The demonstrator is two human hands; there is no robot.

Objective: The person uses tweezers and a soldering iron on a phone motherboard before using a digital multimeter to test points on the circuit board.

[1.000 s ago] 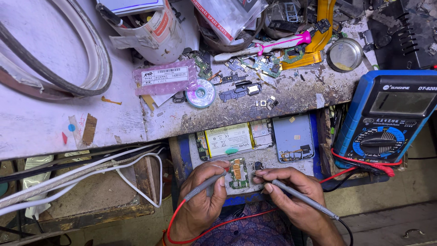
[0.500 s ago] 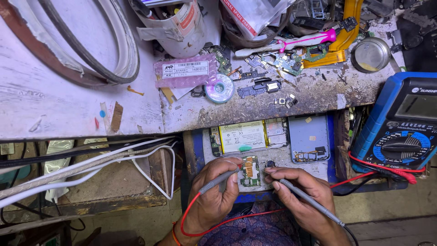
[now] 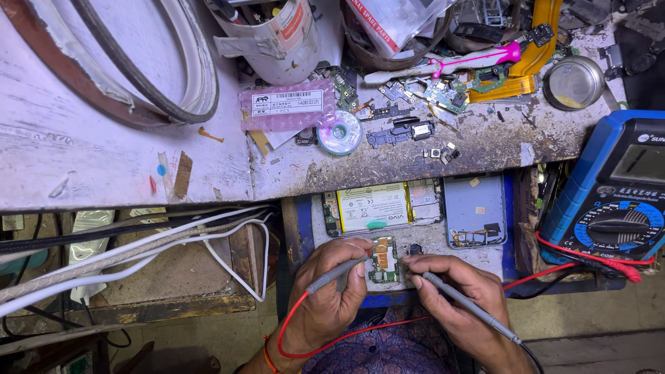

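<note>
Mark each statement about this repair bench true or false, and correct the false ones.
1. Each hand holds a grey probe. True: left hand, right hand.
2. Both probe tips meet at a small circuit board. True.
3. The multimeter is yellow. False: its casing is blue.
4. The opened phone lies left of the left hand. False: it lies beyond both hands.
5. A solder wire spool sits on the bench top. True.

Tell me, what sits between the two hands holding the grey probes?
In the head view, a small green circuit board lies between the left hand and the right hand, both probe tips meeting it.
</note>
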